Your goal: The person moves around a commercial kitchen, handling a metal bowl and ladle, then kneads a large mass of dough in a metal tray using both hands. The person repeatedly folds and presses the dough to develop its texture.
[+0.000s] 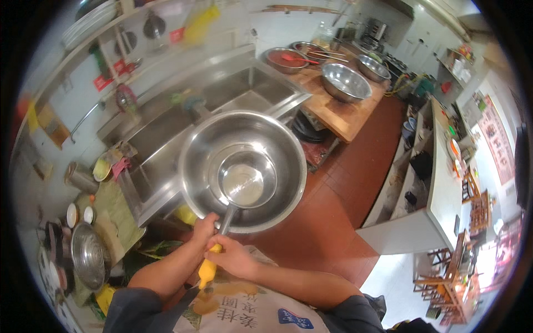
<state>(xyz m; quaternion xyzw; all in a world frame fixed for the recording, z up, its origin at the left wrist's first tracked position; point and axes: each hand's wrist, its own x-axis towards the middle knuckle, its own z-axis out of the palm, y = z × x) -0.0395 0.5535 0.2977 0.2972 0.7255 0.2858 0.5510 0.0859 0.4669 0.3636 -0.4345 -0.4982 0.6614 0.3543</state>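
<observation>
A large stainless steel bowl [287, 175] is held in front of me, its left part over the edge of the sink. Inside it lies a metal ladle [246, 183] with a round scoop and a yellow handle, which comes out over the near rim. My left hand [205, 229] grips the bowl's near rim, left of the ladle's shaft. My right hand [235, 254] is closed around the yellow handle at its upper end. The ladle's scoop looks shiny; whether it holds liquid I cannot tell.
Beyond the bowl is a stainless steel sink [191, 162]. A wooden worktable [333, 114] bears several metal bowls. At the left, a counter [120, 227] holds small bowls and a metal colander [88, 254]. A white counter [441, 212] stands to the right across the red tiled floor [333, 208].
</observation>
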